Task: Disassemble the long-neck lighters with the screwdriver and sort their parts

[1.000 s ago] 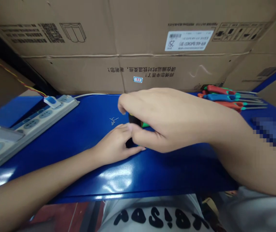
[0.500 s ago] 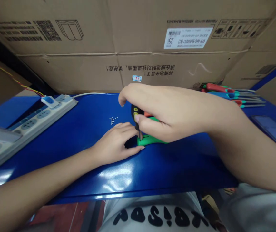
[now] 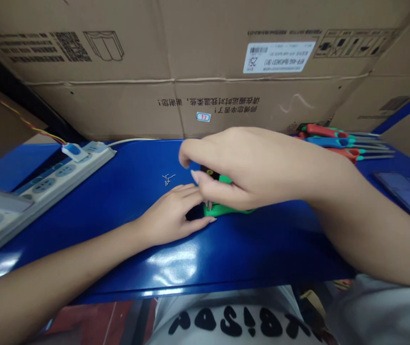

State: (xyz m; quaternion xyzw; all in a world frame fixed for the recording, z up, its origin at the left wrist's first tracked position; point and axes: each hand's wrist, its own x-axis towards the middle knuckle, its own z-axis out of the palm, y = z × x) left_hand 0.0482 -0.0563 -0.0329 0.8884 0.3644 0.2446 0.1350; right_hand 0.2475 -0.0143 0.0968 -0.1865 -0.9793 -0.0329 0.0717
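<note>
Well — hands [image 3: 171, 211] [image 3: 241, 165] at green piece [image 3: 226, 210], plug [image 3: 75, 151] in power strip [image 3: 54, 178].

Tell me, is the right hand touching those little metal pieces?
Apart: the head view plainly shows blue tabletop between the right hand and the little metal pieces.

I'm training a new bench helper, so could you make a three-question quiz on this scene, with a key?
1. Multiple choice: the little heap of thin metal pieces lies nearest to: (a) the left hand; (b) the red-handled tools; (c) the phone.
2. True or false: the white power strip is on the left side of the blue table.
3. Fill in the colour: under the right hand and the black tool, by the left thumb, there is a ____ part.

Key: 1. (a). 2. True. 3. Green; the green part is partly hidden by the hands.
</note>
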